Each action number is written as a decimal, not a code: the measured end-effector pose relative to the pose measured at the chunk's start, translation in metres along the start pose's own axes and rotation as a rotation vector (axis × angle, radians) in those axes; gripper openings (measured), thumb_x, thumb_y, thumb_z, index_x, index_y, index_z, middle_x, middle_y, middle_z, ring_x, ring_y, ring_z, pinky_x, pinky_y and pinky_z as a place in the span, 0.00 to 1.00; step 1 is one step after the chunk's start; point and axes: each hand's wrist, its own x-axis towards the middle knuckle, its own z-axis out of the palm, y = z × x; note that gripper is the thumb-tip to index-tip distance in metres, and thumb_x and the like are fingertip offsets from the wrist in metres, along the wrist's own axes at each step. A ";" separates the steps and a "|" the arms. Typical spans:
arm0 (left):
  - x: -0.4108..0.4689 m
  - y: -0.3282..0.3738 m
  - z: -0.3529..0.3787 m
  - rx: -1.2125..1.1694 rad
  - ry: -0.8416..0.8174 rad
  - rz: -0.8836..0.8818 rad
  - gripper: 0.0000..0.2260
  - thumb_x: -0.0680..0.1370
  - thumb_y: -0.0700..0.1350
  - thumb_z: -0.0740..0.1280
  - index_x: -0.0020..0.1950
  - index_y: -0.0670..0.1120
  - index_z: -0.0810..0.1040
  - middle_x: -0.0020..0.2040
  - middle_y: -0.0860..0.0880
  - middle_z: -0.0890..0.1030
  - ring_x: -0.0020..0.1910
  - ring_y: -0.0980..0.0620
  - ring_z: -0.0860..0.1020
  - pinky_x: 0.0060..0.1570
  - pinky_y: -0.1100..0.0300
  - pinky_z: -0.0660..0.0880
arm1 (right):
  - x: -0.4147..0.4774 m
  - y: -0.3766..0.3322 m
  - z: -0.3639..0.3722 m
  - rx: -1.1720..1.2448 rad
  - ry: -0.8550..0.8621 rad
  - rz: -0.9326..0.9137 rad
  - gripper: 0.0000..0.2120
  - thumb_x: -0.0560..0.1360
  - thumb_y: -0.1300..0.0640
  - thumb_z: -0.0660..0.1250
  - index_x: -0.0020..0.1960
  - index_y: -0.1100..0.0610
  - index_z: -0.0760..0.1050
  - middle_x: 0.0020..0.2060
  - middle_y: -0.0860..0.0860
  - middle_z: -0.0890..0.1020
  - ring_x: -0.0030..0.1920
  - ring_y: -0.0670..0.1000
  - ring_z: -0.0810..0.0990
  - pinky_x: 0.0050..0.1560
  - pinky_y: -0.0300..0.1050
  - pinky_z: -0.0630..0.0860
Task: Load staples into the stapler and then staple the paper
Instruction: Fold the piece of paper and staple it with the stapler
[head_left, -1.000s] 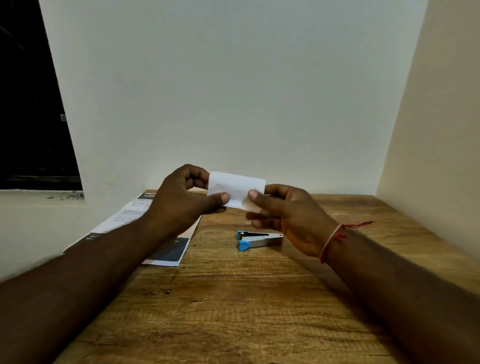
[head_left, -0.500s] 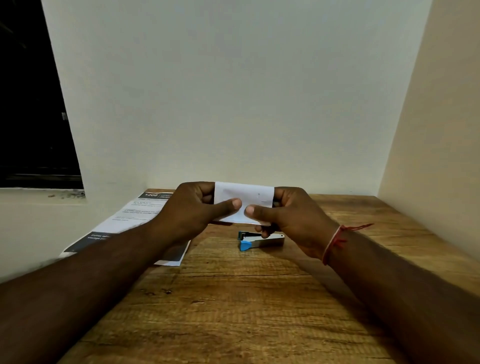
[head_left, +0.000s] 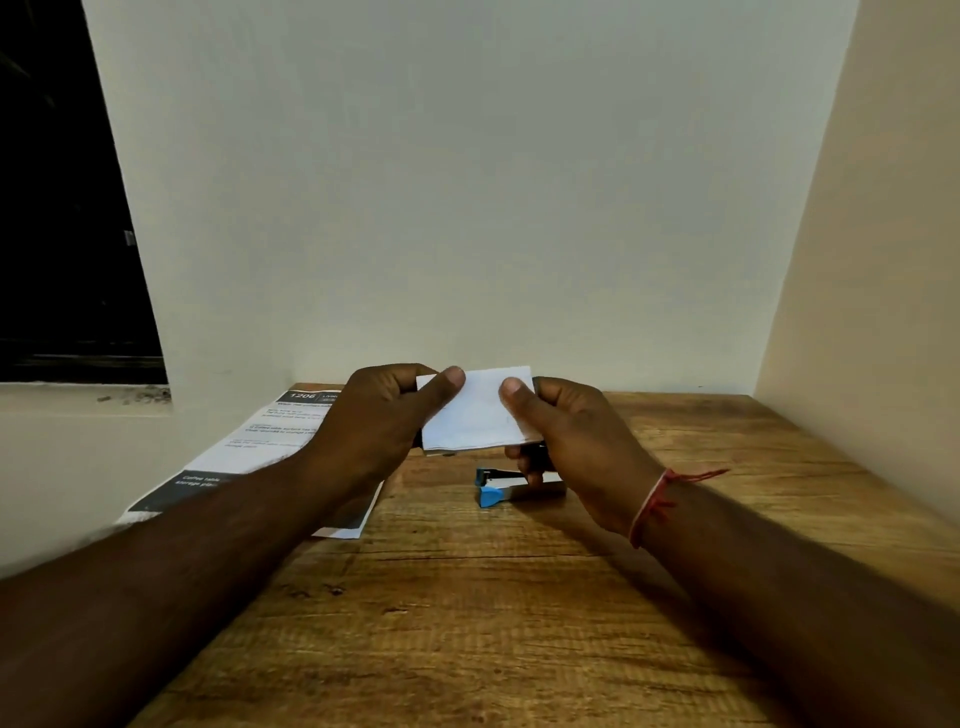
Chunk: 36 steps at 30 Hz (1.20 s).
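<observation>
A small folded white paper is held above the wooden table between both hands. My left hand pinches its left side with the thumb on the front. My right hand pinches its right side the same way. Below the paper, a small stapler with a blue tip and silver body lies on the table, partly hidden behind my right fingers. No loose staples can be seen.
A printed leaflet with black bands lies on the table's left edge, under my left forearm. A wall stands close behind the table and another on the right. A dark window is at the left.
Both hands have lowered the paper toward the table and tilted its face more toward me, with the thumbs now on top. The stapler has not moved.
</observation>
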 end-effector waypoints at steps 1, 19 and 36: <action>-0.001 -0.001 0.000 0.030 -0.025 0.020 0.14 0.84 0.56 0.74 0.47 0.47 0.90 0.39 0.49 0.89 0.38 0.54 0.88 0.39 0.59 0.82 | 0.000 0.000 0.002 0.002 0.040 0.000 0.18 0.85 0.41 0.68 0.55 0.56 0.86 0.38 0.52 0.83 0.31 0.50 0.81 0.31 0.47 0.79; 0.003 -0.001 -0.019 0.086 -0.306 -0.029 0.07 0.81 0.45 0.78 0.56 0.43 0.92 0.55 0.44 0.92 0.56 0.44 0.90 0.60 0.46 0.86 | 0.007 0.007 -0.011 -0.269 0.008 -0.138 0.16 0.85 0.47 0.72 0.48 0.58 0.87 0.42 0.57 0.88 0.38 0.44 0.82 0.41 0.44 0.77; 0.040 -0.032 -0.068 0.350 0.097 -0.261 0.14 0.82 0.40 0.78 0.66 0.48 0.83 0.56 0.43 0.88 0.47 0.47 0.88 0.41 0.57 0.80 | 0.019 0.027 -0.028 -0.679 -0.184 -0.024 0.25 0.68 0.38 0.85 0.61 0.45 0.85 0.51 0.43 0.87 0.48 0.40 0.84 0.47 0.32 0.76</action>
